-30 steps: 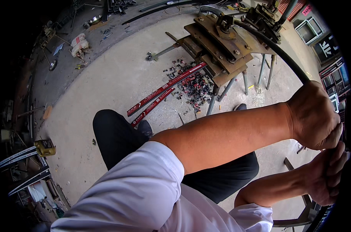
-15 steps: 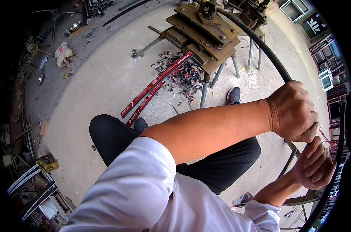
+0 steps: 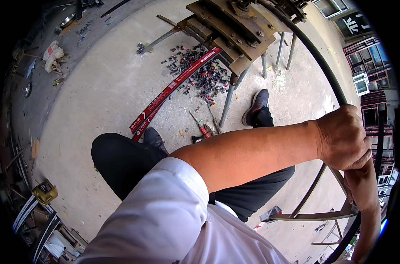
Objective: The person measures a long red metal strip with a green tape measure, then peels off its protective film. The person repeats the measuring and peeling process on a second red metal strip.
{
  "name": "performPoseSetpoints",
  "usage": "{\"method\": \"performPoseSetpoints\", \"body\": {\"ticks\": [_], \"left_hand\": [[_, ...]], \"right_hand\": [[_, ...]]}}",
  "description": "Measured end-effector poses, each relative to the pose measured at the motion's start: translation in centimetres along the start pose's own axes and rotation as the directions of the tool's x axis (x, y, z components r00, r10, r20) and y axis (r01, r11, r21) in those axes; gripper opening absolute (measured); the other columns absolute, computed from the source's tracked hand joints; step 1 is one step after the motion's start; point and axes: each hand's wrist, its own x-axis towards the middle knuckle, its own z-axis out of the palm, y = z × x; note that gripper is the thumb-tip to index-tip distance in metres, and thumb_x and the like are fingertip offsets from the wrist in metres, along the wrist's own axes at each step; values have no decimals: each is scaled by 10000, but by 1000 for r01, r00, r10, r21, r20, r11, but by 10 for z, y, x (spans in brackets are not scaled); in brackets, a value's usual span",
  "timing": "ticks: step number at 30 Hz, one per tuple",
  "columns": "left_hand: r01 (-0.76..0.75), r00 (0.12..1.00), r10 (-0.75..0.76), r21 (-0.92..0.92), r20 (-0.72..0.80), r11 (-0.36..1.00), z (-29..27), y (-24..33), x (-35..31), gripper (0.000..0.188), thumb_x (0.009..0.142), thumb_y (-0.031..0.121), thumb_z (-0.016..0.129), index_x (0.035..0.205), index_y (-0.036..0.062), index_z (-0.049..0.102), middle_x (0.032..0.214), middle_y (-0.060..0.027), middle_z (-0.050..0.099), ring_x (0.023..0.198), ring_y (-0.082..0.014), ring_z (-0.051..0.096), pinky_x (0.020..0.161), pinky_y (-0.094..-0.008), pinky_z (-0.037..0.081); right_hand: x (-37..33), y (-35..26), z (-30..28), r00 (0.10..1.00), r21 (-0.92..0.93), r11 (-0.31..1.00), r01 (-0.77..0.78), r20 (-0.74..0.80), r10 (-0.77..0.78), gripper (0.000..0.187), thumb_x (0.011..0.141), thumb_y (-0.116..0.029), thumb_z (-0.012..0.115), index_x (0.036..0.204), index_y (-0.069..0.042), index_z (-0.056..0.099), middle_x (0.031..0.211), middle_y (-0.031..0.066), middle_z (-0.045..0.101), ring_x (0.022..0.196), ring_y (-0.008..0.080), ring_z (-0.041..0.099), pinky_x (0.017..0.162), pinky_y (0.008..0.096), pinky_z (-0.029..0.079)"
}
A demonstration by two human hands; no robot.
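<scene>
Curved black bar (image 3: 323,66) arcs from the rusty bending machine (image 3: 235,31) down the right side. Concrete floor (image 3: 90,101) carries clutter at left, red strips (image 3: 173,90), dark offcuts (image 3: 200,72). Left hand (image 3: 343,138) closed around the bar; right hand (image 3: 363,185) just below, grip unclear.

Two long, narrow red strips with white printed markings (image 3: 171,90) are lying side by side on the concrete floor (image 3: 98,88), running diagonally from the scattered dark scrap pieces (image 3: 200,72) toward lower left. A dark rectangular sign with white characters (image 3: 353,23) is hanging on the building at upper right.
</scene>
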Motion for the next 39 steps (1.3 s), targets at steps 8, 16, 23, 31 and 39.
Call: {"method": "performPoseSetpoints", "body": {"ticks": [8,16,23,31,39], "left_hand": [[-12,888,46,-78,458,997,-46,-21,-196,284,914,322,702,701,147,634,639,30,538,659,-167,568,721,-349,413],[28,861,29,-104,507,994,-100,-31,-171,217,949,275,692,1012,69,717,1076,-94,676,1050,-276,662,1049,-448,526],[135,719,-611,795,331,591,-255,-91,-191,591,976,233,711,1461,-54,536,1423,-240,573,1325,-420,555,1159,-532,443],[315,195,-979,942,59,120,-318,-103,-221,501,1099,393,576,1356,-34,529,1268,-292,689,1117,-486,718,953,-576,577],[308,189,-977,939,97,153,-325,-112,-227,438,1128,412,518,1251,-7,556,1223,-304,707,1082,-498,723,929,-590,578]], "right_hand": [[73,143,229,867,102,861,498,-73,-493,324,917,77,626,1233,3,633,1277,180,604,1166,301,557,989,436,437],[102,124,262,780,177,762,623,-215,-588,152,941,15,668,1087,49,649,785,199,736,703,310,753,628,368,535],[80,91,243,900,197,888,416,-228,-371,133,1035,-16,633,1164,1,603,688,173,653,581,314,684,569,398,515],[54,65,250,811,-522,850,72,-465,-354,287,1107,-267,609,1269,-45,528,911,197,717,703,406,742,588,525,577],[-7,1,142,431,-722,588,-365,-691,-581,247,1091,-339,673,1241,-142,682,985,77,753,846,252,757,692,432,562]]}}
